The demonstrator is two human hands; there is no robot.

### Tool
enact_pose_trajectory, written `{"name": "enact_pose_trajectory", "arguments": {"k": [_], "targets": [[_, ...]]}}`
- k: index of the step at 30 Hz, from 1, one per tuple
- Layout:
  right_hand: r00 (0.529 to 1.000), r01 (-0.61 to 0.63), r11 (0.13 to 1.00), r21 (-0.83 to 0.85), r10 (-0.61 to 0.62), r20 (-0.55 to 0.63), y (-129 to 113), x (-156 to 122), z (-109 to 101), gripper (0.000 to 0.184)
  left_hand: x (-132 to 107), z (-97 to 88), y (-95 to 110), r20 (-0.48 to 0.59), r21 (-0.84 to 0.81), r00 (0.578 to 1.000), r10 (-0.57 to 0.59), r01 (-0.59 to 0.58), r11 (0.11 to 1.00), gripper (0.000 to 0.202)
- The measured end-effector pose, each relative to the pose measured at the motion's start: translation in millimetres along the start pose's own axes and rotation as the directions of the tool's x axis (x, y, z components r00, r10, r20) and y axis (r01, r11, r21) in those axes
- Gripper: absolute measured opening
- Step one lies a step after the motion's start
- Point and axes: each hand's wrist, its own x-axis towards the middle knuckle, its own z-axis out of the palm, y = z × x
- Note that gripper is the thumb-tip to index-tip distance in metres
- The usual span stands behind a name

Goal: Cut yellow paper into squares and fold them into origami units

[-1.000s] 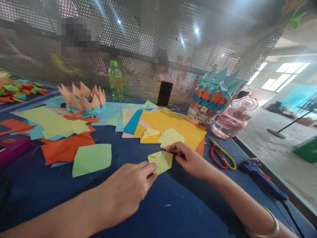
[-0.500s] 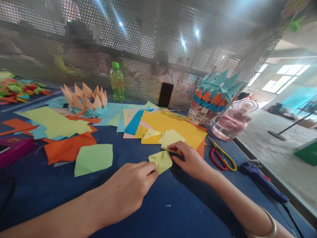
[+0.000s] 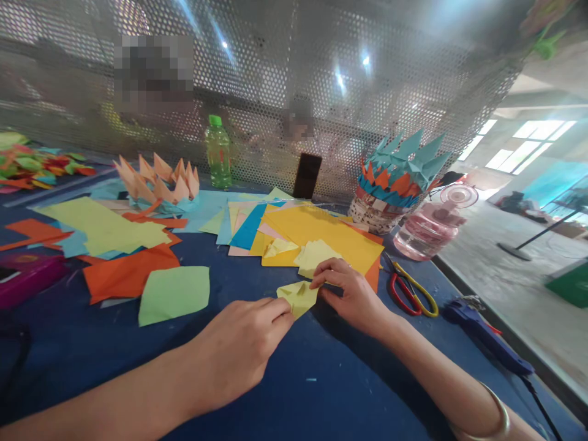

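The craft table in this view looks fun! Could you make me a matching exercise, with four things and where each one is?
Things:
1. Folded yellow paper
2. Red-and-yellow-handled scissors
3. Green plastic bottle
4. Peach origami crown

Places:
A. Upright by the perforated metal screen
B. Lying on the blue table
C. Pinched between the left hand and right hand
D. Resting on pale blue paper

Pairs: 1-C, 2-B, 3-A, 4-D

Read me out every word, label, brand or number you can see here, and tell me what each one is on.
No words, brands or numbers can be read clearly.
Green-capped plastic bottle: a label with a red mark, too small to read.
Magenta box: a small mark on top, too blurred to read.
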Motion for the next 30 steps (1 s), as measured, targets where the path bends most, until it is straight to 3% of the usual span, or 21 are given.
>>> {"name": "enact_pose_trajectory", "arguments": {"k": [5,8,14,18,22,26,30], "targets": [[0.983,0.180,0.977,-0.111,-0.177,0.042,-22,-1,-1,0.013,0,5.3,-1,-0.112,0.024,0.992,-0.052,0.056,0.998,0.020],[0.966,0.249,0.961,-0.123,-0.237,0.102,-33,-3,-1,0.011,1,4.7,-3,-0.080,0.072,0.996,-0.044,0.050,0.996,0.019],[0.969,0.232,0.964,-0.127,-0.217,0.121,-27,-5,3,0.014,1,-1.5,-6,-0.088,0.053,0.995,-0.038,0.043,0.998,0.025],[0.954,0.296,0.943,-0.156,-0.283,0.096,-28,-5,5,0.014,3,0.1,-10,-0.063,0.055,0.997,-0.047,0.051,0.997,0.026],[0.935,0.341,0.925,-0.167,-0.316,0.158,-34,-6,5,0.013,5,1.9,-14,-0.026,0.073,0.996,-0.090,0.092,0.993,0.028],[0.938,0.293,0.948,-0.123,-0.260,0.230,-36,-7,5,0.007,4,2.8,-11,0.011,0.092,0.994,-0.112,0.110,0.990,0.029],[0.936,0.304,0.946,-0.115,-0.274,0.223,-36,-6,4,0.010,1,3.8,-4,-0.008,0.110,0.996,-0.092,0.092,0.990,0.032]]}}
